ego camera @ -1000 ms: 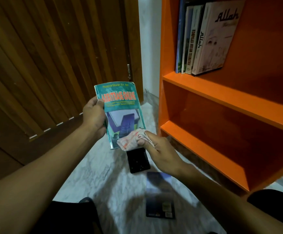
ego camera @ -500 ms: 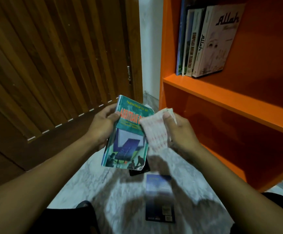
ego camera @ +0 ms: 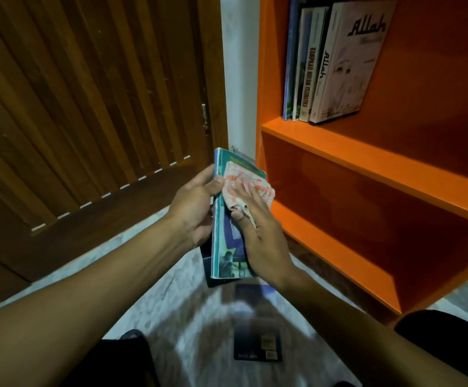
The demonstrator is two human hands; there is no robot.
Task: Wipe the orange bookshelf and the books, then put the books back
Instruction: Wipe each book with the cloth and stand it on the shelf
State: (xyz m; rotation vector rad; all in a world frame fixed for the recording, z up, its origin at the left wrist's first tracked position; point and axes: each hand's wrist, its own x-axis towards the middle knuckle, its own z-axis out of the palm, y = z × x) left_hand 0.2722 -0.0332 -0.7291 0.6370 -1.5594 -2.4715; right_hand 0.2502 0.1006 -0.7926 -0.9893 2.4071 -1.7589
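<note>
Nearest, on the pale marbled floor, a dark blue paperback lying flat, and just beyond it a second dark book mostly hidden under the one in hand. Above these, held off the floor between both hands, a teal-green paperback with a blue illustrated cover: long axis running away from the body, top edge pointing toward the corner between door and shelf, bottom edge toward the lap, cover tilted up and to the right, spine on the left. Left hand curled round the spine edge, thumb over the cover's rim, gripping. Right hand laid flat with fingers straight and close together, pressing a crumpled white cloth with red print onto the upper half of the cover. Likely trouble: a grip along one edge only, so a hard stroke toward the free right edge could twist the book out of the fingers onto the books below; the loose cloth could bunch and slide off the top edge; the soft cover could crease under pressure. Further off, the orange bookshelf, its middle shelf bare in view, and on the upper board a row of upright books. To the left, beyond, a brown slatted wooden door.
</note>
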